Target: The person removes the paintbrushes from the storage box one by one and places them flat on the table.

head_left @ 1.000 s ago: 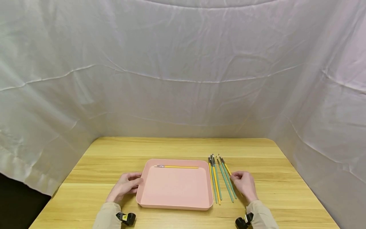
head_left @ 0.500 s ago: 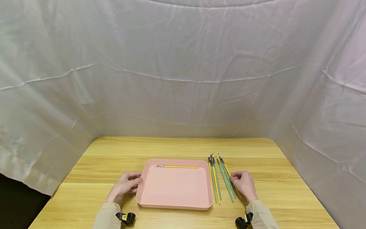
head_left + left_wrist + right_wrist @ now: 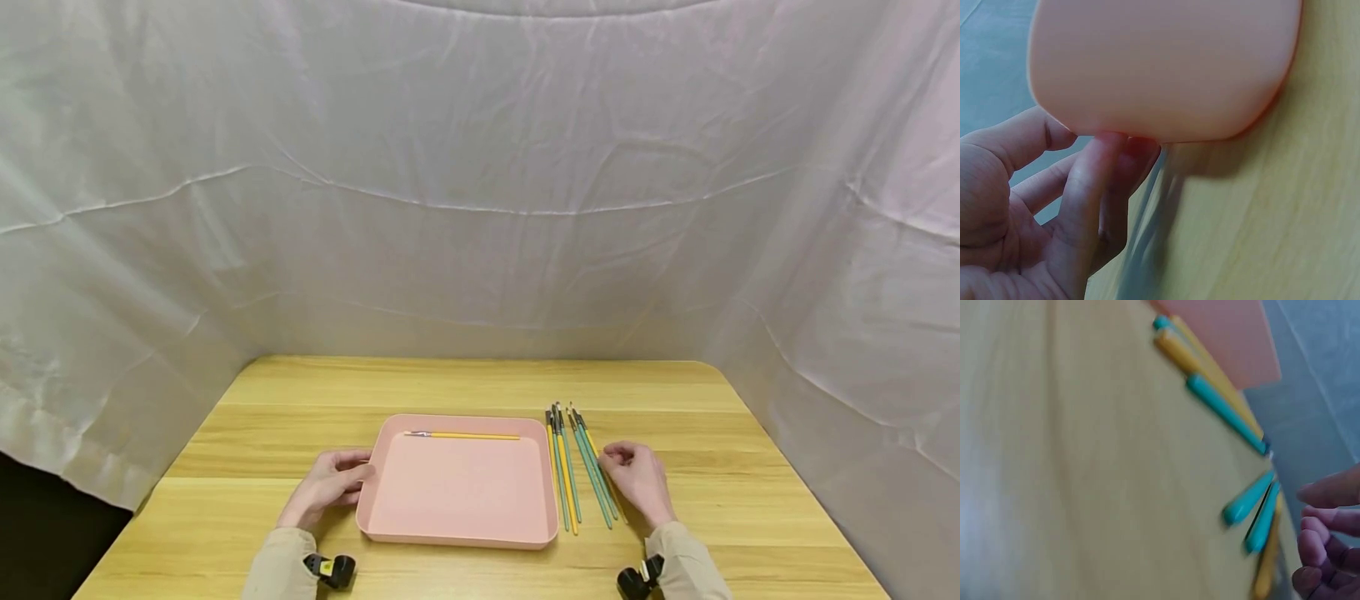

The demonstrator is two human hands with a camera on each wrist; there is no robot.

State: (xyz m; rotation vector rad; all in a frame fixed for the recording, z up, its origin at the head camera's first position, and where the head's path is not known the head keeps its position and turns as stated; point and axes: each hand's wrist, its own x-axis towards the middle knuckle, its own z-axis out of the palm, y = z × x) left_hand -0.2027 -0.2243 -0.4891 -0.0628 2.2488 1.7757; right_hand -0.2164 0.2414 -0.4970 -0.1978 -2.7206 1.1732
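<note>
A pink tray (image 3: 459, 496) lies on the table, with one yellow-handled paintbrush (image 3: 472, 437) across its far side. At the tray's left edge, my left hand (image 3: 326, 485) pinches the rim between thumb and fingers; the left wrist view shows the thumb (image 3: 1088, 194) against it. Several green and yellow paintbrushes (image 3: 566, 475) lie fanned out right of the tray, bristles pointing away. My right hand (image 3: 639, 482) is beside the rightmost yellow paintbrush (image 3: 1266, 569), fingers loosely bent. In the right wrist view nothing shows between thumb and fingers; whether a fingertip touches that brush is unclear.
The wooden table (image 3: 750, 517) extends around the tray and brushes. A pale grey cloth (image 3: 480, 250) hangs behind it and along both sides. A small black camera sits on each wrist.
The rightmost yellow paintbrush has shifted left, closer against the green ones. My right hand moved slightly left with it, and its fingers now look looser. My left hand and the tray stay put.
</note>
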